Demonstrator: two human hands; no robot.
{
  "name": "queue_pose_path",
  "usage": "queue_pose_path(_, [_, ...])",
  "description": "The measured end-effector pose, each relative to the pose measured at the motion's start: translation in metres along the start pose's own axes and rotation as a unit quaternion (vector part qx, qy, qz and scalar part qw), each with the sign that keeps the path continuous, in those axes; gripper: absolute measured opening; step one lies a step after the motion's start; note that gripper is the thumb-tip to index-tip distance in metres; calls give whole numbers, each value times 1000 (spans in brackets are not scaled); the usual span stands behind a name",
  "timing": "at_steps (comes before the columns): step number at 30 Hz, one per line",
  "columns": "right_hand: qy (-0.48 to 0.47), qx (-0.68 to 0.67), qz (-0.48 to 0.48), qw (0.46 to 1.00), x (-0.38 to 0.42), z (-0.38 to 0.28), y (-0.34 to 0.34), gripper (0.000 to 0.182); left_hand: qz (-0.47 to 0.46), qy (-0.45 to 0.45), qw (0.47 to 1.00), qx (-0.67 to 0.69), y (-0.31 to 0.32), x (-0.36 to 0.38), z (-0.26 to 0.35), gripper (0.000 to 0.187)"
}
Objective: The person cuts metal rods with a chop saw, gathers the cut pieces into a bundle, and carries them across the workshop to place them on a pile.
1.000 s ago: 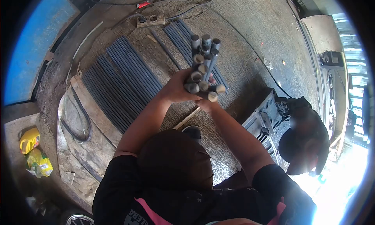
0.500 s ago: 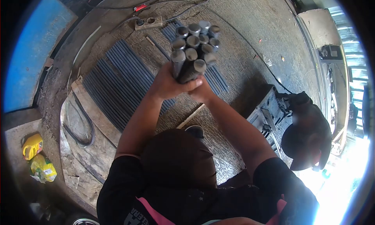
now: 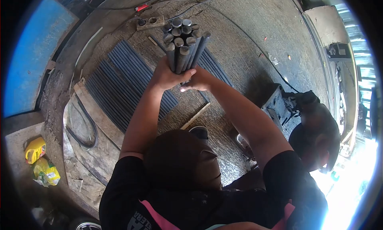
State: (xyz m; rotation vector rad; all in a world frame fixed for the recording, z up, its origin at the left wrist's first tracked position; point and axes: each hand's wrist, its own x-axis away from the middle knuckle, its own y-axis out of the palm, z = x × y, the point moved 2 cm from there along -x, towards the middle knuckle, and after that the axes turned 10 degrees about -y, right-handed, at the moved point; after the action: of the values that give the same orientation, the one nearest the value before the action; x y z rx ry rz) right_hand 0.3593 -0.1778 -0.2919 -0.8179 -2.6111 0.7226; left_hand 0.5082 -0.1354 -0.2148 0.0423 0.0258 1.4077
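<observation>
Upright in front of me stands a bundle of several dark metal rods (image 3: 185, 56), their round, shiny ends towards the camera. My left hand (image 3: 169, 76) is wrapped around the bundle on its left, thumb across the front. On the other side, my right hand (image 3: 199, 79) grips the same rods from the right, with its fingertips showing below the left thumb. Behind and below the bundle, more rods (image 3: 127, 84) lie side by side on the floor to the left. Another group of rods (image 3: 217, 68) lies to its right, partly hidden by the bundle and my right arm.
A wooden strip (image 3: 196, 116) lies near my shoe (image 3: 198, 132). A metal machine (image 3: 275, 106) stands at right, beside a dark rounded shape (image 3: 315, 136) I cannot make out. Cables (image 3: 239, 28) and a socket block (image 3: 150, 23) lie beyond; a yellow container (image 3: 35, 150) sits left.
Both hands have shifted the bundle slightly left and farther from the camera, so its ends look smaller. One rod at the right now leans outward. My right arm has moved outward.
</observation>
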Motion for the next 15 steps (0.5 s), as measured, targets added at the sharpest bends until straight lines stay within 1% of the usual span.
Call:
queue_pose_path(1, [-1, -1, 1, 1000, 6, 3, -1, 91, 0, -1, 1000, -2, 0, 1, -2, 31])
queue_pose_path(2, [89, 51, 9, 995, 14, 13, -1, 86, 6, 10, 1000, 27, 0, 1, -2, 29])
queue_pose_path(3, [177, 103, 19, 979, 22, 26, 1, 81, 12, 22, 998, 55, 0, -1, -2, 27])
queue_pose_path(4, [177, 102, 20, 979, 27, 35, 8, 81, 10, 22, 998, 54, -2, -2, -4, 27])
queue_pose_path(6, [264, 121, -17, 957, 40, 50, 26, 72, -7, 25, 999, 19, -9, 0, -10, 34])
queue_pose_path(7, [265, 115, -19, 957, 42, 57, 34, 72, -8, 19, 1000, 17, -12, 0, -15, 34])
queue_pose_path(9, [303, 129, 5, 944, 42, 52, 41, 57, 6, 32, 999, 16, -18, 3, -18, 36])
queue_pose_path(10, [300, 124, 3, 946, 38, 53, 44, 57, 7, 28, 1000, 11, -20, 5, -20, 36])
queue_pose_path(12, [280, 196, -9, 940, 23, 68, 50, 46, 28, 55, 994, 87, -24, 7, -24, 37])
queue_pose_path(13, [259, 224, -40, 939, 15, 75, 55, 40, 30, 57, 994, 83, -25, 8, -24, 37])
queue_pose_path(14, [256, 225, -40, 939, 9, 76, 52, 40, 23, 69, 992, 108, -26, 8, -23, 37])
queue_pose_path(15, [247, 228, -69, 939, 3, 76, 50, 39, 16, 81, 988, 133, -27, 8, -23, 38])
